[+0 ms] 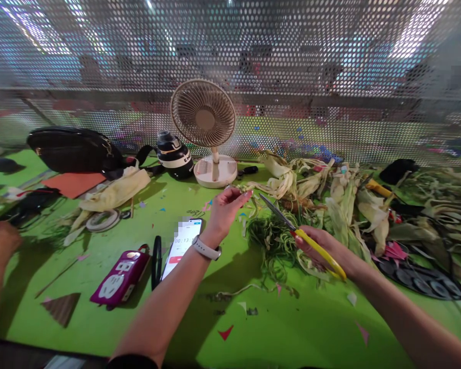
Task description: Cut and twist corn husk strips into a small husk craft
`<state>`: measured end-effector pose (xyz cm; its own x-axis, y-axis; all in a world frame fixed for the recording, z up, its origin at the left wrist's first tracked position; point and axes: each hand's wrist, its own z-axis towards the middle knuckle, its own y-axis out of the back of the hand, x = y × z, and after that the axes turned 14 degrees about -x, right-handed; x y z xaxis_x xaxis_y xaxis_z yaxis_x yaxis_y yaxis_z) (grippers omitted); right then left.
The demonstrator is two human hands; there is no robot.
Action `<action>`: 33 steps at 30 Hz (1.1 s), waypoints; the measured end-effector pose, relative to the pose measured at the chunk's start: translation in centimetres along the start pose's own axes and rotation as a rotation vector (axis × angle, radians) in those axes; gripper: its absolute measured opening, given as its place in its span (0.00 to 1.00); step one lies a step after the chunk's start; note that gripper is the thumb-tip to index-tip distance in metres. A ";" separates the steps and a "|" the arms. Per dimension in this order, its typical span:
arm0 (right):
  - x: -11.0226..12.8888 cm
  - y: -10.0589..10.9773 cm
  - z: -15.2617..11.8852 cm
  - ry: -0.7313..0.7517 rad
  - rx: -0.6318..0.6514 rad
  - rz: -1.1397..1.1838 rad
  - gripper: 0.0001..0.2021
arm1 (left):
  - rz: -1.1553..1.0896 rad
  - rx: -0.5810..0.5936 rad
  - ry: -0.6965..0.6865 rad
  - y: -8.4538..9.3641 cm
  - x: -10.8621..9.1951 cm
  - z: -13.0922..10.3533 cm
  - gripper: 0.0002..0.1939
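Observation:
My right hand point(319, 249) grips a pair of scissors point(319, 251) with yellow handles, the dark blades pointing up and left toward my other hand. My left hand point(229, 209), with a pale band on its wrist, is closed in a pinch; whatever lies between the fingertips is too small to make out. Just beyond those fingertips are pale dried corn husks point(278, 174). A tangled heap of green strands point(272, 238) lies below the scissor blades, between my two hands. More husks point(343, 205) spread out behind my right hand.
On the green table point(292, 328) stand a desk fan point(204, 119) and a black bottle point(174, 156). Left of my forearm lie a phone point(184, 241), a purple case point(121, 277), a tape roll point(102, 220) and a black bag point(71, 148). Another person's hand point(0, 246) enters at left.

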<state>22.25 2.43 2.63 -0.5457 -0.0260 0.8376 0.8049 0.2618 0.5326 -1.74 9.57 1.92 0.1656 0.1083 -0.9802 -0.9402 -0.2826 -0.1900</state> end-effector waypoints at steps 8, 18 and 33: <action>0.3 0.7 -0.2 0.134 0.124 -0.116 0.23 | 0.028 0.055 0.050 0.4 -0.4 0.1 0.12; 0.7 0.5 0.0 0.107 0.134 -0.095 0.24 | 0.045 0.095 0.061 0.3 -0.5 0.0 0.15; 0.5 0.8 0.1 0.133 0.176 -0.360 0.22 | 0.043 0.088 0.100 0.5 -0.3 0.2 0.15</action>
<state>22.61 2.69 3.43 -0.7409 -0.2673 0.6161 0.5098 0.3734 0.7750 -2.33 9.61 2.13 0.1493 0.0016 -0.9888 -0.9689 -0.1994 -0.1466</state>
